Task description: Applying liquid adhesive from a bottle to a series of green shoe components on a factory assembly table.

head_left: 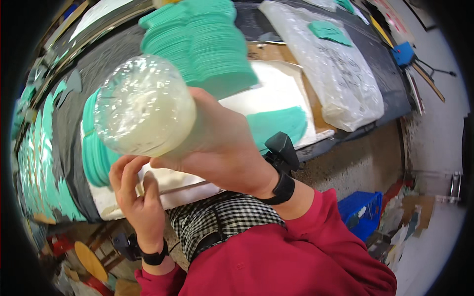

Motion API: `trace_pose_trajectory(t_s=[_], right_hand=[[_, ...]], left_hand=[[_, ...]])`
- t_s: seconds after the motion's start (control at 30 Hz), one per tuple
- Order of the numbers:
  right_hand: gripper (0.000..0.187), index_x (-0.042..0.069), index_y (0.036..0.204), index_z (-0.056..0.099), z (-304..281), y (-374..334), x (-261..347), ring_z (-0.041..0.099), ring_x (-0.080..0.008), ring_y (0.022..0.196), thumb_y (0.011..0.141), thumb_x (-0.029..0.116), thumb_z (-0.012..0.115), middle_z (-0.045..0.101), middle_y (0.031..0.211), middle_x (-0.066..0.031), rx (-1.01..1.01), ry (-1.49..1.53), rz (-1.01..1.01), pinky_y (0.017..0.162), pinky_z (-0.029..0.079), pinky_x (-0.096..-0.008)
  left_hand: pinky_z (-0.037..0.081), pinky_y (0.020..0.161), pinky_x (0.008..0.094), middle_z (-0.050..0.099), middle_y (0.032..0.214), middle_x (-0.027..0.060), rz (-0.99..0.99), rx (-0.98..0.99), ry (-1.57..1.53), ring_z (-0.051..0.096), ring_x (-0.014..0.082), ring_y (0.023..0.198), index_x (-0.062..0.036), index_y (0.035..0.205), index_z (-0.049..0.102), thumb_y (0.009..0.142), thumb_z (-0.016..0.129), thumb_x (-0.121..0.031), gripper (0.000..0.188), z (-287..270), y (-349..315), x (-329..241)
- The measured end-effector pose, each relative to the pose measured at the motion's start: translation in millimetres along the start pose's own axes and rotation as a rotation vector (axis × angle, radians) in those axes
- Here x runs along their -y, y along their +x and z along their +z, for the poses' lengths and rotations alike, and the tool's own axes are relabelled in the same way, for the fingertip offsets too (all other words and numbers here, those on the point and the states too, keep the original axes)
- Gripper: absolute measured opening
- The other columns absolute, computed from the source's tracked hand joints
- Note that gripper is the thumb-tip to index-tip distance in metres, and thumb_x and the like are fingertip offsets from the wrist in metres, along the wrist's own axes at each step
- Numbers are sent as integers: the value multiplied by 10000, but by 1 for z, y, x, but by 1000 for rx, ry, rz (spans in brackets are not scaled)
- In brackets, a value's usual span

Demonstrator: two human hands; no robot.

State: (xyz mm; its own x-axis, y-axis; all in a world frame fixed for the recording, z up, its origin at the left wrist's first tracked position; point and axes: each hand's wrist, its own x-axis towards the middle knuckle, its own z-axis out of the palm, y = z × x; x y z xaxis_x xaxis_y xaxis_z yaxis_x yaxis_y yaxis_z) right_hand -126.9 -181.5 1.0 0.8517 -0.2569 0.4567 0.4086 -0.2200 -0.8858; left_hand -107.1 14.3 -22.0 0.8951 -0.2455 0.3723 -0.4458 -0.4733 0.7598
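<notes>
My right hand [222, 148] is wrapped round a clear plastic bottle [145, 106] with whitish, cloudy contents. The bottle is lifted above the table and tilted, its round base toward me; its mouth is hidden. Just below it is my left hand [140, 200], fingers bent and apart, with nothing visible in them. Whether its fingertips touch the bottle I cannot tell. Beneath the bottle, a banded stack of green sheets [94, 160] stands on a white board. A flat green piece [279, 126] lies on the white sheet [276, 81] beyond my right wrist.
Tall rows of stacked green cut pieces [202, 47] fill the table's far middle. A clear plastic bag [335, 74] lies at the right, a green scrap [328, 32] on it. Green-smeared sheeting [44, 167] covers the left side. A blue crate [363, 212] is on the floor at right.
</notes>
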Motion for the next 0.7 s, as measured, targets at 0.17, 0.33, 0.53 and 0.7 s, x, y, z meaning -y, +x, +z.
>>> trace_pose_trajectory(t_s=[0.17, 0.33, 0.53, 0.7], right_hand=[[511, 35, 1255, 618, -66, 10, -9, 726, -177, 965, 823, 143, 869, 742, 1105, -98, -187, 120, 85, 828, 592, -313], [439, 16, 1205, 641, -157, 1, -1, 700, -158, 875, 842, 141, 854, 733, 1048, -85, -426, -116, 235, 785, 577, -295], [443, -1, 1191, 631, -190, -18, 0, 661, -124, 941, 829, 101, 865, 697, 1091, -50, -638, -240, 31, 835, 542, -280], [487, -17, 1263, 610, -159, -49, 13, 655, -165, 1030, 852, 88, 848, 690, 1167, -80, -550, -169, 65, 949, 506, -313]], left_hand=[[436, 925, 337, 574, 1128, 89, -46, 68, 61, 552, 237, 1065, -34, 1078, 696, 795, 555, 141, 362, -1, 1, -1], [438, 923, 336, 571, 1128, 96, -21, 102, 82, 550, 235, 1064, -28, 1075, 694, 819, 557, 116, 324, 4, 5, 2], [400, 1019, 328, 584, 1189, 98, -46, 56, 157, 558, 228, 1141, -10, 1076, 695, 881, 570, 73, 246, -10, 15, 3], [432, 957, 331, 602, 1127, 97, 2, 34, 129, 571, 237, 1086, -23, 1055, 707, 867, 588, 65, 239, -9, 25, 11]])
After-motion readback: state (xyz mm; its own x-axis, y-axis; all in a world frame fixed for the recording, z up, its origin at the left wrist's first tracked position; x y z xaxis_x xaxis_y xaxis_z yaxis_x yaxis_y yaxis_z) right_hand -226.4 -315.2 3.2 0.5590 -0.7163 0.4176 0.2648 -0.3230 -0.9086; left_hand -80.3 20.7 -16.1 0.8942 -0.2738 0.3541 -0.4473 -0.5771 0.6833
